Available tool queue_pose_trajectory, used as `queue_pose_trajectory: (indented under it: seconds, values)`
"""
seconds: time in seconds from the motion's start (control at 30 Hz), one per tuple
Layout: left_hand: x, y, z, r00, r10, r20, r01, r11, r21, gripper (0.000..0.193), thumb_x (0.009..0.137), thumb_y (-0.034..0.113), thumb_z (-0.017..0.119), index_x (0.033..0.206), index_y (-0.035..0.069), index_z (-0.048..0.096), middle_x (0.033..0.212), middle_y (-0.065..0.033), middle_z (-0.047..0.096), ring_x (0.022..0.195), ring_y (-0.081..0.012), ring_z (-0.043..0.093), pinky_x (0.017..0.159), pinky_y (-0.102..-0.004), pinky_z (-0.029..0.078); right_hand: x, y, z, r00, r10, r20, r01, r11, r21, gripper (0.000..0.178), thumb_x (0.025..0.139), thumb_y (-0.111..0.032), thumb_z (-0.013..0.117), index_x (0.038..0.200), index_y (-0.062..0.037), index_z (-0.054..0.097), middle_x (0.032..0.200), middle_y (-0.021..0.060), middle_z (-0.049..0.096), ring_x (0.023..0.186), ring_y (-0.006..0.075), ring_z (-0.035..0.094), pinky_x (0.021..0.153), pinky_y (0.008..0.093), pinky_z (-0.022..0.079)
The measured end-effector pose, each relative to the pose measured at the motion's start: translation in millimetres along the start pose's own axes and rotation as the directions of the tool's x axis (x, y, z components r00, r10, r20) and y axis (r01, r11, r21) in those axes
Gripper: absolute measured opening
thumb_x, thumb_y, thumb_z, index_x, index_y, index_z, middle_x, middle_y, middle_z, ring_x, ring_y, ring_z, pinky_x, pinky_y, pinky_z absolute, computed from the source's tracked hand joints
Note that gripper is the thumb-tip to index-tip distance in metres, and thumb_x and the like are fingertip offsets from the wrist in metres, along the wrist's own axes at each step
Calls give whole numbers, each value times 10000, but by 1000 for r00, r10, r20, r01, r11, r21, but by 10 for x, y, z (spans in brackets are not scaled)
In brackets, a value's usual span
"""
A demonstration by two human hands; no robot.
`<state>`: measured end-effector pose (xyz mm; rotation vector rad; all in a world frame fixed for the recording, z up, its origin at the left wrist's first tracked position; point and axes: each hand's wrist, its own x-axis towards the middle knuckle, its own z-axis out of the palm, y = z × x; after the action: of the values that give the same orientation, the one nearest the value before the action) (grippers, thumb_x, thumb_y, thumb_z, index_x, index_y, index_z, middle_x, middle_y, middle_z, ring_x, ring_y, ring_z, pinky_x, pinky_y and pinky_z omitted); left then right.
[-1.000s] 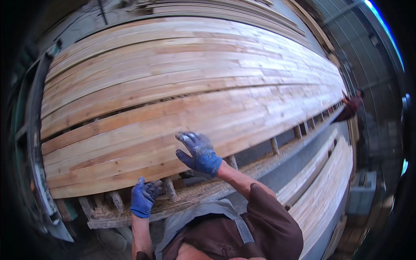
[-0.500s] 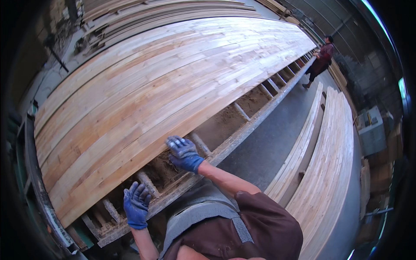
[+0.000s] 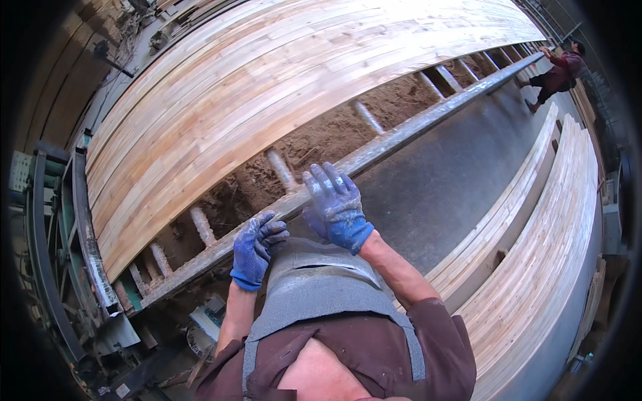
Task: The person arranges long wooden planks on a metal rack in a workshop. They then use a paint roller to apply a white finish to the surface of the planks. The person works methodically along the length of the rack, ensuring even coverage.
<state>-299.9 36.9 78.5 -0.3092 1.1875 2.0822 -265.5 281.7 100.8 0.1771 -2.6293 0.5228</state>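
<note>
Both my hands wear blue work gloves with pale, dusty smears. My right hand point(image 3: 339, 208) is raised over the metal side rail point(image 3: 408, 131), its fingers stretched out and holding nothing. My left hand point(image 3: 257, 250), empty with fingers loosely bent and apart, is at the near side of the same rail, close in front of my grey apron point(image 3: 328, 287). Whether either hand touches the rail, I cannot tell. Beyond the rail, a wide layer of long wooden boards point(image 3: 267, 100) lies side by side. Short metal crossbars point(image 3: 281, 168) span the gap between boards and rail.
Brown sawdust point(image 3: 321, 144) fills the gap beneath the crossbars. Stacks of long planks point(image 3: 535, 247) lie on the floor to my right. A green and dark metal machine frame point(image 3: 80, 227) stands at the left end. Another person point(image 3: 562, 72) stands by the rail's far end.
My right hand has left the board edge and come back over the rail. My left hand has moved right, nearer to it. The view has shifted, and the far person appears farther right.
</note>
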Motion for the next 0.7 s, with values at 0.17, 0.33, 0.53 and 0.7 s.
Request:
queue_pose_trajectory:
  seconds: [0.17,0.33,0.53,0.7]
  values:
    - [203,39,605,999,-32,4,31,991,128,485,1023,402,435,1316,29,537,1058,-165,694,911,-275,695,855,-411,562,-128,440,-359,1000,-9,-13,8,998,-64,717,744,-313,688,1375,-28,501,1389,213,507,1298,399,454,1033,523,372]
    - [534,116,758,999,-37,11,35,983,179,481,1015,389,453,1304,15,544,1048,-167,697,912,-270,695,848,-407,564,16,719,-381,998,57,34,-54,995,-84,701,756,-310,694,1379,-53,501,1406,187,495,1308,391,448,1031,514,378]
    - [1126,293,615,989,-105,104,122,978,-168,538,1011,435,478,1327,2,519,1116,-189,673,969,-275,684,909,-418,553,423,1027,-62,981,76,178,-77,997,-2,568,811,-280,692,1312,-55,547,1300,178,579,1196,354,553,976,469,459]
    - [1935,374,595,982,-111,149,161,912,-378,754,936,548,582,1398,-22,409,1338,-198,541,1171,-298,596,989,-435,521,840,1193,51,951,111,288,-139,987,78,427,862,-250,678,1232,-50,605,1156,175,662,1062,341,630,930,429,504]
